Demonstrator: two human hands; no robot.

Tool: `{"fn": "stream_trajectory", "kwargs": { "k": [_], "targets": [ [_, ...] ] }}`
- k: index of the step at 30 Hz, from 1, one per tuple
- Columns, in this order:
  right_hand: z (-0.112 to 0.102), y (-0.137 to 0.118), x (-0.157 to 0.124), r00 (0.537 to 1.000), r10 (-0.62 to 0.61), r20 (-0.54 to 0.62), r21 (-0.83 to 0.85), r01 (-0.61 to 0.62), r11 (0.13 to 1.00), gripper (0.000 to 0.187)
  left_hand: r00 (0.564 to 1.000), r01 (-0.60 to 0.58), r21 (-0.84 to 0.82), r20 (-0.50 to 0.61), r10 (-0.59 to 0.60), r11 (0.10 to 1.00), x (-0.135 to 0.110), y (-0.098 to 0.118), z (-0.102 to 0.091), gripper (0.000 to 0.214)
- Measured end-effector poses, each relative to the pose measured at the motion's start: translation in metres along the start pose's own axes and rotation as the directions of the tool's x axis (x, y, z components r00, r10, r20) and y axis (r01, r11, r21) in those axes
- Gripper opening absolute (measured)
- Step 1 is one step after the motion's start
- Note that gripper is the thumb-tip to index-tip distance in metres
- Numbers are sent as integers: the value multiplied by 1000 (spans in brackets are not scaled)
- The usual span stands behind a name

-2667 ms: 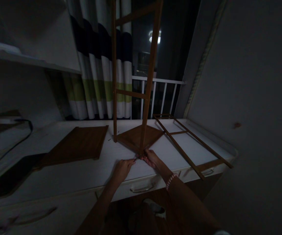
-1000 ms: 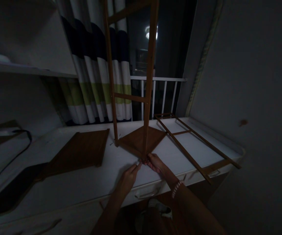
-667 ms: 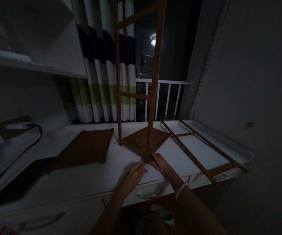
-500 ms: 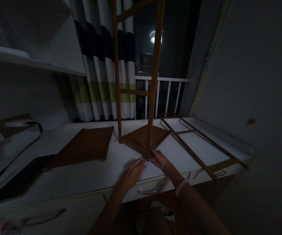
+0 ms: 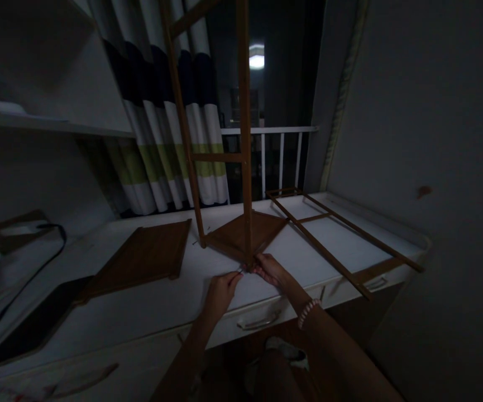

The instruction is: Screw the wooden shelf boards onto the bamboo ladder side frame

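Note:
A brown wooden ladder-like frame (image 5: 245, 178) stands upright on the white desktop, its near leg meeting the corner of a wooden shelf panel (image 5: 228, 234). At the foot of that leg, my right hand (image 5: 271, 271) is closed, fingers wrapped round the joint; a beaded bracelet circles the wrist. Just left of it, my left hand (image 5: 220, 293) pinches a small thin piece (image 5: 242, 272) pointing toward the leg's foot. Its exact kind is too small and dark to make out. The right fingertips are partly hidden against the wood.
A second wooden panel (image 5: 144, 257) lies to the left, overlapping a dark flat board (image 5: 36, 324). On the right lies another wooden frame (image 5: 320, 243), overhanging the desk's front edge. Small screw-like bits (image 5: 195, 243) rest by the far leg. A black cable (image 5: 27, 285) runs along the left.
My left hand has drawn back slightly left and down from the joint, showing the thin piece in its pinch. My right hand stays at the leg. The upright frame leans more because the view has shifted.

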State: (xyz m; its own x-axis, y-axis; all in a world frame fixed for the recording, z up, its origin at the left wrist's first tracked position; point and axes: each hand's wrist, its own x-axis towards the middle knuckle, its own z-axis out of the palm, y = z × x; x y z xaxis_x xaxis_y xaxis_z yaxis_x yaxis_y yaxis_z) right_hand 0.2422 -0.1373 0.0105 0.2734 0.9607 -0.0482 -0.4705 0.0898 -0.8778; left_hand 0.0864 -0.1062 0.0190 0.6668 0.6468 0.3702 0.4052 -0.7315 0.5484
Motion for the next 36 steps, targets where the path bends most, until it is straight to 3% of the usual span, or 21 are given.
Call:
{"fn": "stream_trajectory", "kwargs": {
  "k": [5,11,17,19,23,30,36],
  "targets": [
    [-2,2,3,1000,-6,-7,24,6,1000,27,986,126,-239,-73,-147,963,0,3,10,34],
    [1,-2,1,1000,0,-19,41,1,999,27,931,312,-524,1,-365,793,2,11,9,33],
    [0,0,0,1000,8,3,58,-8,998,29,928,212,-637,-107,-357,741,3,18,11,54],
    [0,-1,0,1000,15,-3,54,-14,998,29,928,205,-642,-113,-356,739,3,16,13,47],
    [1,-5,-2,997,61,-49,-25,-62,998,31,948,234,-596,-37,-318,768,1,12,13,24],
    [0,-2,-2,999,25,-40,-1,-25,1000,29,984,151,-258,-53,-170,954,3,11,10,21],
    [-1,0,-1,999,21,-41,30,-20,999,28,999,40,57,30,-42,998,18,21,3,23]
  ]
}}
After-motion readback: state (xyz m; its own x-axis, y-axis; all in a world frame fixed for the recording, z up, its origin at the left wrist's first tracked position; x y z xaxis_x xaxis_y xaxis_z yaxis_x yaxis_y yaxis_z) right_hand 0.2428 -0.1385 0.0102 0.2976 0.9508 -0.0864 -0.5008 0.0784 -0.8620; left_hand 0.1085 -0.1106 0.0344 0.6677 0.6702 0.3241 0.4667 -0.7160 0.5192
